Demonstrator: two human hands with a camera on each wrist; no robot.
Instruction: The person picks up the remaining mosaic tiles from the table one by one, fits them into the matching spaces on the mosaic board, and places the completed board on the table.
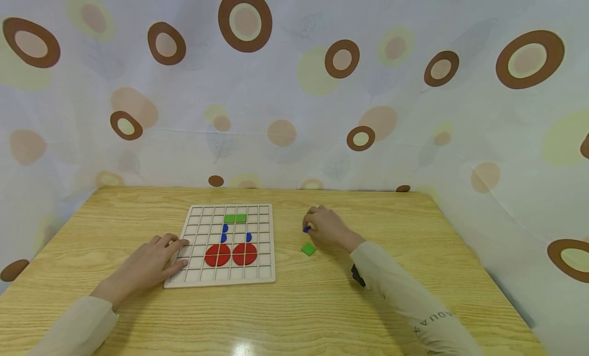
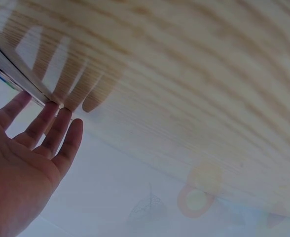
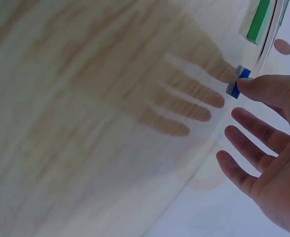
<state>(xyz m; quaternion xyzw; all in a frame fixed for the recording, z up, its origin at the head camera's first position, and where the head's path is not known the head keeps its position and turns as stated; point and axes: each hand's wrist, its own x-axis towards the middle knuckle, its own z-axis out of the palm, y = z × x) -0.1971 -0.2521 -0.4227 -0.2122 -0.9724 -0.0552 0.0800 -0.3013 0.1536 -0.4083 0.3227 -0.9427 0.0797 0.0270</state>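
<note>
A white grid board [image 1: 193, 276] lies on the left half of the table. My left hand [image 1: 149, 261] rests at its left edge, thumb and fingertips on the rim, fingers spread. In the left wrist view the fingers [image 2: 68, 140] of that hand reach the board's side. On the grid are two green squares [image 1: 235, 218], three blue half-circle pieces [image 1: 225, 227] and red pieces [image 1: 217, 255] forming two circles. To the right of the board, my right hand [image 1: 327, 227] pinches a small blue piece [image 3: 238, 81] at the table surface, the thumb against it; the index finger is mostly hidden.
A loose green square [image 1: 308, 249] lies on the wooden table [image 1: 313, 315] just in front of the right hand. A dark band [image 1: 357, 275] shows under the right wrist. Behind the table hangs a white patterned cloth [image 1: 285, 90], which also runs along the right side.
</note>
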